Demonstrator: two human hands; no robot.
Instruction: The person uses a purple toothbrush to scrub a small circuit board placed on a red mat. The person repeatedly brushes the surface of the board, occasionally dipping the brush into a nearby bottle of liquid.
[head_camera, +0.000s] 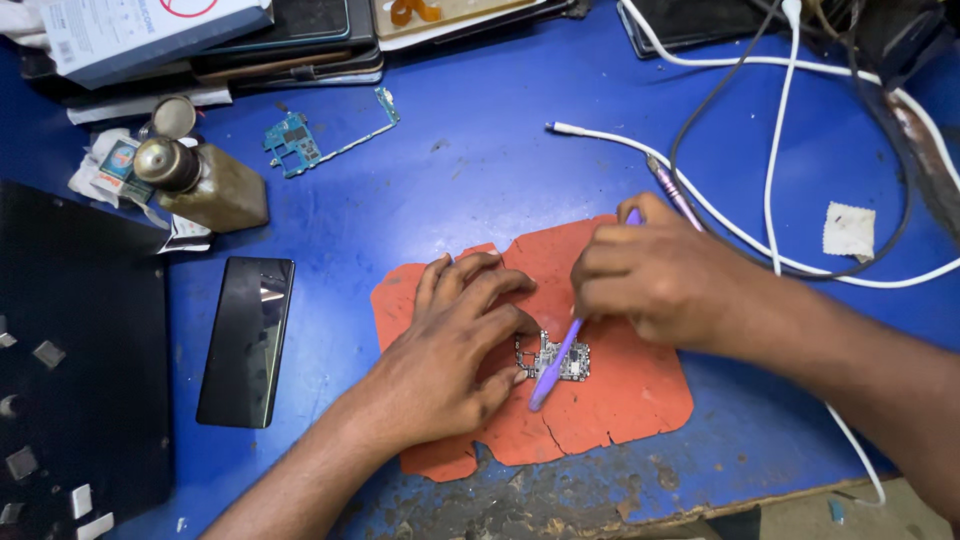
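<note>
Right grip (655, 285) pinches a purple brush (556, 362), its long axis slanting down-left onto the small circuit board (555, 358) on the orange mat (610, 400). Left hand (450, 350) presses flat, fingertips pinning the board's left edge, nearer of the two.

Left of the orange mat (610, 400) we see a dark phone screen (246, 340); far beyond it, a white-and-blue box (140, 30).

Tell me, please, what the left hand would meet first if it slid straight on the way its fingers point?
Probably only more orange mat, then bare blue table. The left hand points up the picture, just left of the right hand.
</note>
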